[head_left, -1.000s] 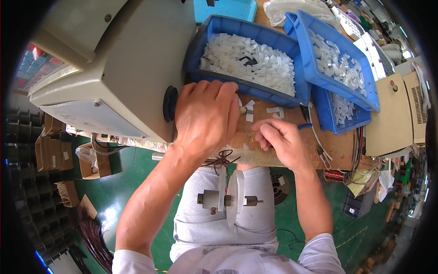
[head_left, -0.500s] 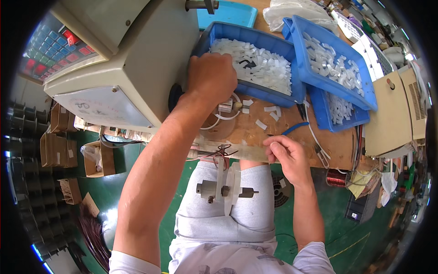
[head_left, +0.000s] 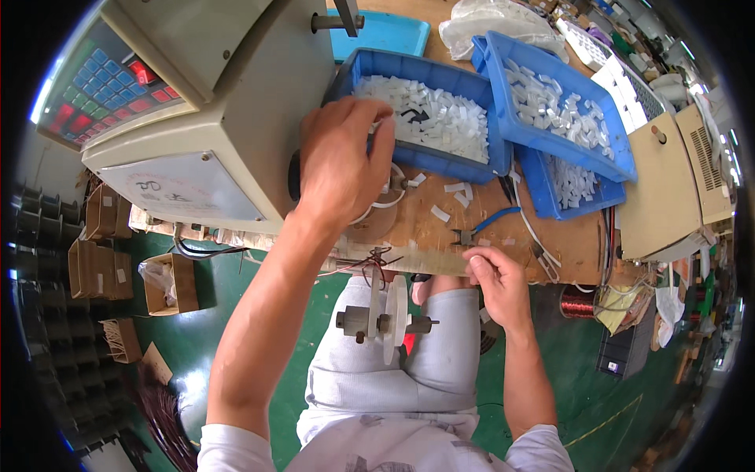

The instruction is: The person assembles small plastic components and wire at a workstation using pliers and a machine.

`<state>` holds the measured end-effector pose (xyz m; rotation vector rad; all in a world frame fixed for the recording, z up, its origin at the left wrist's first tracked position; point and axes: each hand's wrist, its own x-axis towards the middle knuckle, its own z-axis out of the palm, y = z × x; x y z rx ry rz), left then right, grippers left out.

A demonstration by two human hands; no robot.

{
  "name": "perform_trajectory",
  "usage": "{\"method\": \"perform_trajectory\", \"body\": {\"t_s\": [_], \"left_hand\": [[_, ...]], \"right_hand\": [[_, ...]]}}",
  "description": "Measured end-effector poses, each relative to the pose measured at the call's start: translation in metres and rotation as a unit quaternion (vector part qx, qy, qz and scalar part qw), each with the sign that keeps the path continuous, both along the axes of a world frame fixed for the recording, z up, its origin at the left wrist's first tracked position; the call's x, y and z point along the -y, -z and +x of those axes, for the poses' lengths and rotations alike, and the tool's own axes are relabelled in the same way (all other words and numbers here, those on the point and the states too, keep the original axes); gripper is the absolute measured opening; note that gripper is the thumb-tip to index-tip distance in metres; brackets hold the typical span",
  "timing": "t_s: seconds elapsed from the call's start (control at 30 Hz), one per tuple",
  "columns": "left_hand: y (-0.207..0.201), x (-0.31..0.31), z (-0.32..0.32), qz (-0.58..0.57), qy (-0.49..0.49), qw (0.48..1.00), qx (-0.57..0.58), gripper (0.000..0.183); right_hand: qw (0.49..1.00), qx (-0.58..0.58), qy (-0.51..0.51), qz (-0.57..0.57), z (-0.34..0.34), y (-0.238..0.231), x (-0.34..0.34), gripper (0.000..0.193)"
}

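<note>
My left hand (head_left: pixel 346 157) is beside the beige machine (head_left: pixel 259 118), in front of the near left corner of a blue bin (head_left: pixel 448 161). Its thumb stands apart from the bent fingers, and I see nothing held. White plastic pieces (head_left: pixel 448 126) fill that bin, with a small black piece among them. At the table's front edge my right hand (head_left: pixel 499 287) is closed, thumb and forefinger close together; what they hold, if anything, cannot be made out. Just beyond it lie blue-handled cutters (head_left: pixel 491 223). A winding fixture with a white disc (head_left: pixel 395 321) and dark red wires (head_left: pixel 376 258) juts over my lap.
Two more blue bins (head_left: pixel 578 130) of white pieces are stacked at the right. Loose white pieces (head_left: pixel 440 213) and a white cable (head_left: pixel 531 216) lie on the wooden table (head_left: pixel 417 232). A beige box (head_left: pixel 676 189) stands far right. Cardboard boxes (head_left: pixel 171 287) are on the green floor.
My left hand has drawn back slightly toward me and left from the bin edge, its thumb now apart from the fingers. My right hand has shifted slightly down, away from the cutters.
</note>
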<state>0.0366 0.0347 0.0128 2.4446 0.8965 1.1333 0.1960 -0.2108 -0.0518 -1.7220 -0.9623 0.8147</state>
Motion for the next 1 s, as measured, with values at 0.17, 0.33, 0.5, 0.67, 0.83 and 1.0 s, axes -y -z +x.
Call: {"method": "perform_trajectory", "body": {"t_s": [0.17,0.33,0.5,0.67,0.83,1.0], "left_hand": [[0.015,0.022,-0.032,-0.020,0.044,0.998,-0.048,0.043],[0.015,0.021,-0.042,-0.027,0.086,0.993,-0.079,0.075],[0.011,0.027,-0.039,-0.038,0.069,0.989,-0.123,0.093],[0.009,0.027,-0.037,-0.055,0.060,0.987,-0.135,0.101],[0.010,0.026,-0.037,-0.043,0.056,0.985,-0.155,0.111],[0.009,0.026,-0.037,-0.039,0.061,0.983,-0.170,0.115]], "right_hand": [[1.000,0.014,0.022,0.000,0.000,0.005,0.002,0.019],[0.999,0.001,0.036,0.038,-0.001,0.003,-0.002,0.019],[0.998,-0.002,0.043,0.047,-0.007,0.000,-0.002,0.018],[0.998,-0.006,0.043,0.052,-0.004,0.007,0.002,0.019],[0.997,-0.018,0.057,0.050,0.000,0.006,0.003,0.020],[0.991,0.053,0.107,0.065,0.003,0.017,0.005,0.019]]}}
